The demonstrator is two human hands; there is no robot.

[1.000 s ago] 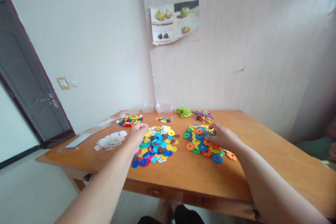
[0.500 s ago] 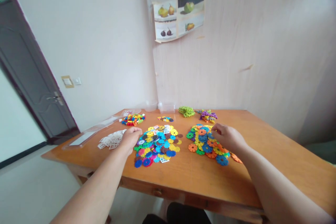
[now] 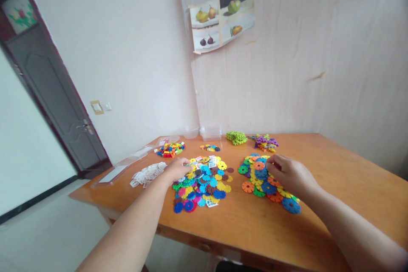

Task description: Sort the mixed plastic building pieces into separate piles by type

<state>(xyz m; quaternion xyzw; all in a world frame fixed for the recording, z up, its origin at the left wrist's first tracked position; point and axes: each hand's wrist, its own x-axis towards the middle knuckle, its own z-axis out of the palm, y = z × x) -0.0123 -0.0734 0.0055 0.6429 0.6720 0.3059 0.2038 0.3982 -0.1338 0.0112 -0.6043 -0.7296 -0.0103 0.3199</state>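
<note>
My left hand (image 3: 177, 170) is at the left edge of a mixed pile of small plastic discs (image 3: 204, 185). Its fingers point right over the pile, slightly apart, with nothing visible in them. White lattice pieces (image 3: 148, 174) lie left of that hand, and a few more are among the discs. My right hand (image 3: 290, 173) hovers at the right side of a second pile, made of larger notched discs (image 3: 269, 187) in orange, blue, yellow and green. The right fingers are curled together, and whatever they pinch is hidden.
Behind are small building blocks (image 3: 170, 149), a little group of round pieces (image 3: 210, 148), green interlocking pieces (image 3: 236, 137) and purple ones (image 3: 266, 142). A clear plastic box (image 3: 211, 133) stands by the wall. Clear lids (image 3: 126, 163) lie along the wooden table's (image 3: 344, 178) left side.
My left hand has moved from beside the mixed pile onto its edge, and its fingers have spread a little. My right hand stays by the larger discs. The view has shifted left.
</note>
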